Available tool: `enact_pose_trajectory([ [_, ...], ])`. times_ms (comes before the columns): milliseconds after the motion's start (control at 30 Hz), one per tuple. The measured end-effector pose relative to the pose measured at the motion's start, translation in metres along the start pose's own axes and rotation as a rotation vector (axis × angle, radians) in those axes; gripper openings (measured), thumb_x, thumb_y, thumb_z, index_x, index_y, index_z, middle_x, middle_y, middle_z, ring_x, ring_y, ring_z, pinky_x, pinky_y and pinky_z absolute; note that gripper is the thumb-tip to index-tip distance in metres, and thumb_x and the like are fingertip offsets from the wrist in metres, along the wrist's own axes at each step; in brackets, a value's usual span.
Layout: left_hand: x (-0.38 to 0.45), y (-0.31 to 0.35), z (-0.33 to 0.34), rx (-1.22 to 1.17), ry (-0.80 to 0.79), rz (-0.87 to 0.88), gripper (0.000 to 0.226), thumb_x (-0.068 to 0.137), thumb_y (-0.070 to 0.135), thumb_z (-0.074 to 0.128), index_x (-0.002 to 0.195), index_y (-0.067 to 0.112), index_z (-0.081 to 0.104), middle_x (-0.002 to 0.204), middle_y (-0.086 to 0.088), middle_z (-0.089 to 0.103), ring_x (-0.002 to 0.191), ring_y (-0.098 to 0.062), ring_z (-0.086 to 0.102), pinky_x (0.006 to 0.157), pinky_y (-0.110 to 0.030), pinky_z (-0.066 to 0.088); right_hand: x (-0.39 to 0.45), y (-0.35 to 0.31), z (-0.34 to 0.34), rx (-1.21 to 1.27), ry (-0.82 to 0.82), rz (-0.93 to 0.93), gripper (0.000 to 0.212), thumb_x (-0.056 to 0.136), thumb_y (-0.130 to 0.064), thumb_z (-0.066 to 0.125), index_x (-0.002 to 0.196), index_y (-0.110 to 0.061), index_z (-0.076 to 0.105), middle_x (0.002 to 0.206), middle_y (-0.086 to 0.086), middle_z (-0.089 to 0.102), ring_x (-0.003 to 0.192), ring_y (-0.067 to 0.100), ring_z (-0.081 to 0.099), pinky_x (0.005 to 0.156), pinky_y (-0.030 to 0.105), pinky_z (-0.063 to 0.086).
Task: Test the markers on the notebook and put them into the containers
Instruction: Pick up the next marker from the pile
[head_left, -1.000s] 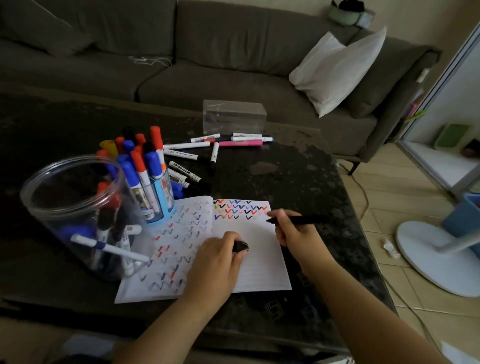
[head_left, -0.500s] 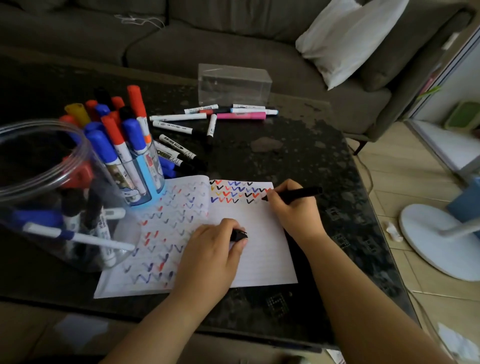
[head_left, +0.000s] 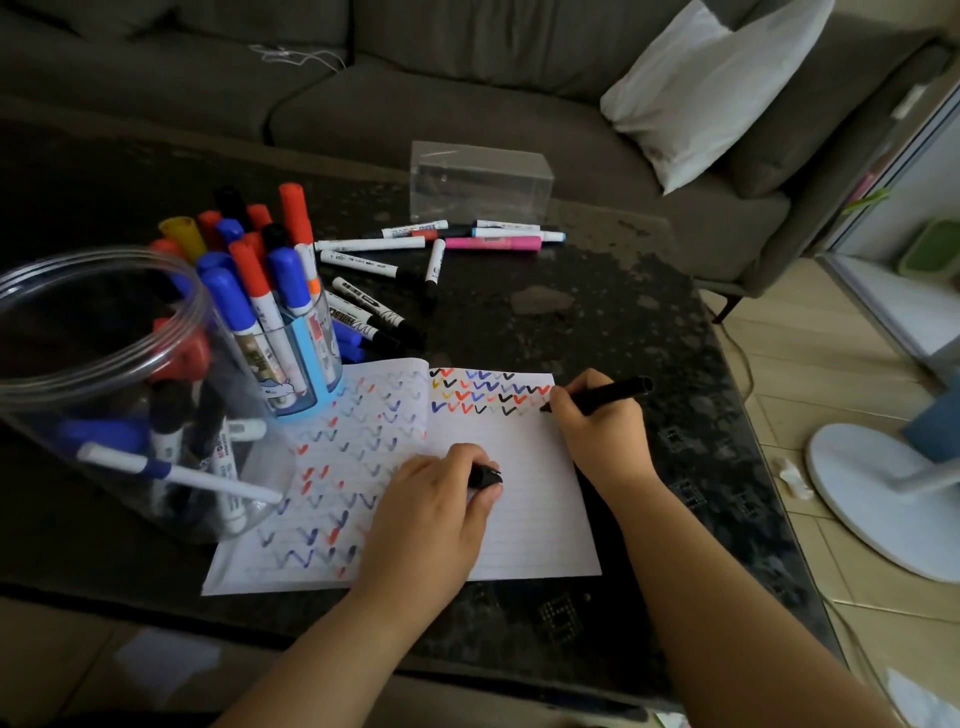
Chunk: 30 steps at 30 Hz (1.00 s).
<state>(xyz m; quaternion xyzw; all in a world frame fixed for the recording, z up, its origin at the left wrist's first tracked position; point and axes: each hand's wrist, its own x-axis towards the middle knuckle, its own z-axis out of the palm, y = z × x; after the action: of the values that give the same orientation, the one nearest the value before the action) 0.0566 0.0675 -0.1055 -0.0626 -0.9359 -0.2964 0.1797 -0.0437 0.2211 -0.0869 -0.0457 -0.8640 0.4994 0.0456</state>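
Right hand (head_left: 602, 441) grip is closed around a black marker (head_left: 605, 396), tip down on the right-hand page of the open notebook (head_left: 524, 519), at the right end of the rows of coloured check marks near the top edge; barrel slants up and to the right, away from the page. Left hand (head_left: 431, 514) rests on the same page lower down, grip closed around a black cap (head_left: 485, 476) that pokes out past the fingers. Notebook lies flat on the dark surface (head_left: 597, 322), left page covered with blurred red, blue and dark check marks. Clear round jar (head_left: 104, 384) sits at the left, its base overlapping the notebook's left page, with several markers lying inside. Just behind it, touching the notebook's top left corner, a light blue cup (head_left: 306, 364) stands packed with upright markers, caps red, blue, black and yellow. Loose markers (head_left: 374, 260) lie scattered on the surface behind the notebook, mostly white-barrelled, one pink marker (head_left: 493, 242) among them. Clear rectangular box (head_left: 480, 182) stands behind those, near the far edge. Grey sofa (head_left: 415, 93) with a white pillow (head_left: 711, 88) beyond the surface; white fan base (head_left: 883, 499) on the tiled floor to the right.
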Motion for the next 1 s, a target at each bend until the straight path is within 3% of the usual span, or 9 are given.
enact_pose_trajectory([
  [133, 0.0, 0.002, -0.001, -0.068, -0.034, -0.068, 0.032, 0.092, 0.037, 0.051, 0.119, 0.02, 0.051, 0.109, 0.006, 0.062, 0.103, -0.009, 0.051, 0.079, -0.013, 0.033, 0.0, -0.002, -0.006, 0.083, 0.031, 0.07, 0.018, 0.09, -0.029, 0.061, 0.078, -0.017, 0.06, 0.068, -0.002, 0.062, 0.062, 0.006, 0.058, 0.055, 0.016, 0.043],
  [233, 0.001, 0.002, -0.003, -0.059, -0.05, -0.082, 0.026, 0.094, 0.041, 0.044, 0.114, 0.026, 0.047, 0.105, 0.009, 0.059, 0.096, -0.003, 0.047, 0.074, -0.01, 0.035, -0.002, -0.007, -0.012, 0.249, 0.039, 0.185, 0.016, 0.09, -0.033, 0.061, 0.085, -0.017, 0.064, 0.07, -0.001, 0.062, 0.066, 0.012, 0.057, 0.063, 0.027, 0.047],
  [333, 0.002, 0.002, -0.006, -0.071, -0.096, -0.115, 0.021, 0.094, 0.041, 0.044, 0.11, 0.029, 0.045, 0.102, 0.011, 0.056, 0.093, 0.0, 0.046, 0.068, -0.006, 0.035, -0.02, -0.013, -0.018, 0.287, -0.022, 0.207, 0.01, 0.088, -0.025, 0.064, 0.088, -0.016, 0.063, 0.076, 0.001, 0.062, 0.071, 0.013, 0.057, 0.067, 0.028, 0.05],
  [433, 0.004, 0.004, -0.01, -0.148, -0.143, -0.187, 0.014, 0.092, 0.037, 0.051, 0.105, 0.034, 0.047, 0.102, 0.013, 0.056, 0.092, 0.001, 0.048, 0.067, -0.005, 0.035, -0.047, -0.022, -0.025, 0.322, -0.125, 0.164, 0.009, 0.091, -0.021, 0.06, 0.088, -0.014, 0.064, 0.066, 0.001, 0.06, 0.065, 0.013, 0.054, 0.065, 0.028, 0.048],
  [567, 0.011, 0.011, -0.028, -0.451, -0.131, -0.375, 0.011, 0.088, 0.022, 0.061, 0.091, 0.031, 0.056, 0.103, 0.014, 0.058, 0.096, 0.001, 0.052, 0.076, -0.004, 0.039, -0.078, -0.041, -0.038, 0.396, -0.172, 0.135, 0.023, 0.098, -0.017, 0.048, 0.086, -0.009, 0.066, 0.056, 0.003, 0.058, 0.057, 0.015, 0.048, 0.06, 0.029, 0.042],
  [667, 0.008, 0.027, -0.049, -0.894, -0.059, -0.597, 0.014, 0.089, 0.012, 0.06, 0.092, 0.025, 0.064, 0.099, 0.002, 0.068, 0.093, -0.011, 0.065, 0.089, -0.025, 0.048, -0.098, -0.056, -0.049, 0.422, -0.165, 0.074, 0.02, 0.097, -0.014, 0.048, 0.082, -0.004, 0.06, 0.052, 0.0, 0.058, 0.059, 0.017, 0.048, 0.062, 0.03, 0.042],
  [800, -0.013, 0.054, -0.077, -1.411, -0.015, -0.679, 0.012, 0.088, -0.001, 0.055, 0.093, 0.004, 0.064, 0.087, -0.008, 0.073, 0.082, -0.019, 0.071, 0.073, -0.023, 0.057, -0.128, -0.073, -0.061, 0.468, -0.173, -0.039, 0.02, 0.096, -0.013, 0.049, 0.079, -0.004, 0.054, 0.052, 0.0, 0.057, 0.056, 0.014, 0.049, 0.062, 0.03, 0.042],
  [1000, -0.04, 0.066, -0.092, -1.491, -0.017, -0.628, 0.011, 0.087, -0.003, 0.052, 0.091, 0.0, 0.061, 0.082, -0.01, 0.073, 0.074, -0.02, 0.071, 0.07, -0.021, 0.057, -0.156, -0.081, -0.067, 0.546, -0.199, -0.095, 0.022, 0.095, -0.011, 0.05, 0.073, -0.009, 0.05, 0.052, 0.0, 0.054, 0.056, 0.013, 0.049, 0.064, 0.032, 0.042],
])
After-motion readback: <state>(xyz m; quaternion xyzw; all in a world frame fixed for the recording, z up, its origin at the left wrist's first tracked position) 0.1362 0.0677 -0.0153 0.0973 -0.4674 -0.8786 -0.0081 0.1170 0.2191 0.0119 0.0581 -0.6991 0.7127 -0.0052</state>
